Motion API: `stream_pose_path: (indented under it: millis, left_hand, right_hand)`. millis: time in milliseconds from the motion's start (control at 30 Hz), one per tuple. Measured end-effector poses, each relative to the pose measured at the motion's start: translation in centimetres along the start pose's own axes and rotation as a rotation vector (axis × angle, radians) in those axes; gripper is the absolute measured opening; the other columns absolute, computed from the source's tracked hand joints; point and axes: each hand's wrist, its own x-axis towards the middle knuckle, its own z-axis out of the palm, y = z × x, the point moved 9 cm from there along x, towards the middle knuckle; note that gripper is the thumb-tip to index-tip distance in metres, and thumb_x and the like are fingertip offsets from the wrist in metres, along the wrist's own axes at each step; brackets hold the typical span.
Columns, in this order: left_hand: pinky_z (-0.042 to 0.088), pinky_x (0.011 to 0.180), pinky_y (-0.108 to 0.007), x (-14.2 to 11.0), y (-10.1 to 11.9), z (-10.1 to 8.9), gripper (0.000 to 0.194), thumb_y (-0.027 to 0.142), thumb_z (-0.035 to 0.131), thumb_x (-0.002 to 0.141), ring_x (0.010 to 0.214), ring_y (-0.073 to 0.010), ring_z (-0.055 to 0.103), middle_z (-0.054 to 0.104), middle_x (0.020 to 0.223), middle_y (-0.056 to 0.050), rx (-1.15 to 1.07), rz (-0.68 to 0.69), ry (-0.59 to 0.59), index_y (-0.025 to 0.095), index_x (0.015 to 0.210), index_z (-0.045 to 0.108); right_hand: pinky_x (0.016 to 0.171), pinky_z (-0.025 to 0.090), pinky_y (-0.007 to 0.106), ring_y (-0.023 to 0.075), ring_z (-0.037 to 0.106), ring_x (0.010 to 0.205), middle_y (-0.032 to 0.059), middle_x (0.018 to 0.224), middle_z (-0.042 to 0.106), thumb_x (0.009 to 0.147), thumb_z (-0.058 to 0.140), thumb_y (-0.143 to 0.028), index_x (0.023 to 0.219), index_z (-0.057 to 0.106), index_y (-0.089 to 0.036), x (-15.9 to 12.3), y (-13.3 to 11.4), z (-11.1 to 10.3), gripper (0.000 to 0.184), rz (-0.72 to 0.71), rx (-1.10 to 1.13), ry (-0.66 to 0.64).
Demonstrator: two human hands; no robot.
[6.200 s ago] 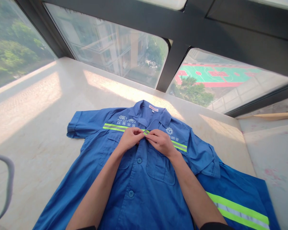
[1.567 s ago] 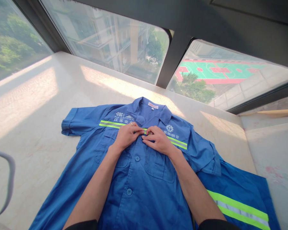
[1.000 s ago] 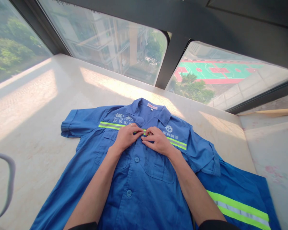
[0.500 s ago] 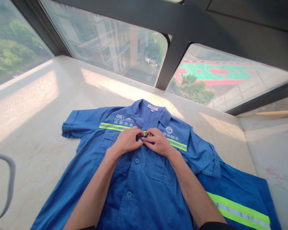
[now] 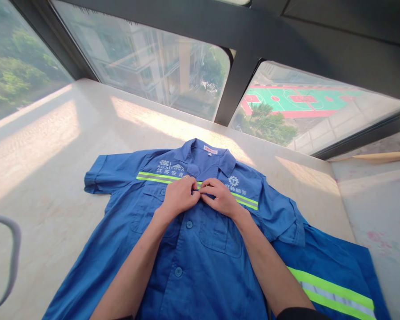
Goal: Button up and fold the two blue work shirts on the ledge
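A blue short-sleeved work shirt [image 5: 206,275] lies face up, collar away from me, with a yellow-green and grey reflective stripe across its chest. At the upper front placket, level with that stripe, my left hand [image 5: 181,194] and my right hand [image 5: 219,196] meet, fingertips pinched on the fabric. Whatever sits between the fingertips is hidden by the fingers. Below the hands, a button [image 5: 189,225] and a lower button [image 5: 178,271] show fastened along the placket. Chest pockets lie on both sides, partly under my wrists.
The shirt rests on a pale marble-like sill [image 5: 46,178] with sunlit patches. A second blue garment [image 5: 333,262] with reflective stripes lies at the right, partly under the shirt. Dark window frames [image 5: 226,106] border the far side. A grey curved rim [image 5: 16,249] shows at the left edge.
My left hand's fingers have closed in, with thumb and forefinger nearer the right fingertips. The right hand stays nearly in place. The shirt lies as before.
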Motion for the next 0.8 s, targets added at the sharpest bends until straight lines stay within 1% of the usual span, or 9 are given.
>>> stream_pose_path:
  millis: [100, 233, 300, 400, 467, 533, 667, 800]
  left_hand:
    - [0.033, 0.063, -0.028, 0.3, -0.8, -0.2, 0.007, 0.025, 0.053, 0.079, 0.074, -0.0169, 0.058, 0.065, 0.080, 0.000, -0.094, -0.042, 0.015, 0.021, 0.077, 0.059]
    - [0.036, 0.063, -0.027, 0.5, -1.9, -0.4, 0.009, 0.023, 0.053, 0.078, 0.072, -0.0156, 0.058, 0.066, 0.077, 0.001, -0.262, -0.083, 0.035, 0.021, 0.079, 0.062]
    - [0.038, 0.064, -0.026, 0.5, -2.4, -0.4, 0.012, 0.021, 0.052, 0.078, 0.072, -0.0155, 0.059, 0.067, 0.079, 0.000, -0.344, -0.099, 0.038, 0.020, 0.083, 0.063]
    - [0.042, 0.068, -0.026, 0.5, -2.9, -0.5, 0.020, 0.020, 0.053, 0.079, 0.076, -0.0161, 0.060, 0.068, 0.085, -0.002, -0.435, -0.110, 0.043, 0.017, 0.095, 0.064]
    - [0.044, 0.070, -0.026, 0.5, -3.1, -0.5, 0.027, 0.021, 0.054, 0.079, 0.077, -0.0166, 0.061, 0.068, 0.088, -0.003, -0.462, -0.120, 0.040, 0.016, 0.104, 0.064]
    - [0.046, 0.069, -0.026, 0.4, -3.1, -0.4, 0.031, 0.021, 0.056, 0.079, 0.077, -0.0168, 0.062, 0.069, 0.089, -0.003, -0.473, -0.119, 0.028, 0.015, 0.109, 0.064]
    - [0.047, 0.070, -0.026, 0.3, -2.7, -0.6, 0.032, 0.017, 0.058, 0.077, 0.077, -0.0165, 0.063, 0.070, 0.090, -0.003, -0.473, -0.085, 0.013, 0.015, 0.108, 0.066]
    - [0.048, 0.071, -0.026, 0.3, -2.6, -0.6, 0.030, 0.015, 0.057, 0.077, 0.076, -0.0161, 0.063, 0.071, 0.088, -0.003, -0.452, -0.071, 0.006, 0.016, 0.105, 0.067]
  right_hand:
    - [0.084, 0.050, 0.034, 0.0191, 0.059, 0.094, 0.0076, 0.098, 0.063, 0.089, 0.058, -0.014, 0.098, 0.068, -0.020, 0.1, 0.2, -0.2, 0.015, 0.039, 0.018, 0.021]
    - [0.083, 0.051, 0.033, 0.0196, 0.060, 0.094, 0.0080, 0.100, 0.061, 0.089, 0.059, -0.018, 0.103, 0.066, -0.019, 0.0, 0.6, -0.1, 0.015, 0.093, 0.013, 0.013]
    - [0.083, 0.051, 0.033, 0.0198, 0.060, 0.094, 0.0078, 0.100, 0.062, 0.090, 0.060, -0.020, 0.104, 0.067, -0.020, 0.1, 0.6, -0.1, 0.016, 0.098, -0.011, 0.012]
    - [0.081, 0.050, 0.033, 0.0205, 0.060, 0.092, 0.0081, 0.097, 0.063, 0.091, 0.061, -0.022, 0.105, 0.067, -0.019, 0.1, 0.5, -0.1, 0.016, 0.109, -0.096, 0.040]
    - [0.080, 0.049, 0.033, 0.0211, 0.060, 0.090, 0.0082, 0.093, 0.064, 0.091, 0.061, -0.025, 0.101, 0.068, -0.017, 0.1, 0.4, 0.0, 0.014, 0.122, -0.170, 0.058]
    - [0.078, 0.048, 0.033, 0.0208, 0.059, 0.087, 0.0077, 0.090, 0.064, 0.092, 0.062, -0.027, 0.097, 0.070, -0.017, 0.1, 0.4, 0.1, 0.014, 0.133, -0.223, 0.069]
    - [0.076, 0.047, 0.031, 0.0194, 0.059, 0.084, 0.0064, 0.087, 0.064, 0.092, 0.063, -0.029, 0.091, 0.072, -0.018, 0.0, 0.6, 0.0, 0.015, 0.162, -0.248, 0.087]
    - [0.076, 0.047, 0.030, 0.0183, 0.060, 0.083, 0.0054, 0.086, 0.064, 0.093, 0.062, -0.028, 0.093, 0.074, -0.019, 0.0, 0.8, -0.1, 0.015, 0.156, -0.188, 0.095]
